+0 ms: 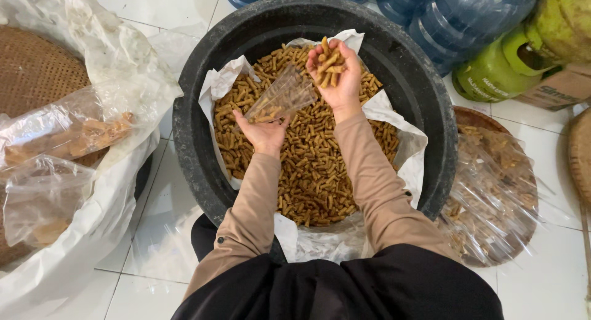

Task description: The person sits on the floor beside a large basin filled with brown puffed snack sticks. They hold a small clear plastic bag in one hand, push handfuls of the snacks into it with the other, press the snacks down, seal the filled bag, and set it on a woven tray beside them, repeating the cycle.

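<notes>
So the person's kneeling on the tiled floor (542, 277) over a big black tub (425, 80) lined with white paper (217, 85) and full of little golden-brown snack sticks (314, 172); left hand (265, 134) is pinching a small clear plastic bag (284, 97) from below, mouth of the bag tilted toward 1 o'clock; right hand (335, 73) is cupped palm-up just beside that opening, grasping a loose handful of sticks (329, 61); the bag already has a few pieces at the bottom. What could go wrong, I reckon: the bag mouth looks narrow and floppy, so if it sags shut the handful would spill past it; mostly back into the tub, no disaster; squeeze too hard and the sticks may snap. At 9 o'clock there's a woven tray (37, 73) under white plastic with filled bags (74, 135); at 3 o'clock a stack of empty clear bags (492, 190); blue water jugs (468, 18) and a green gas cylinder (498, 67) up around 1 o'clock.
</notes>
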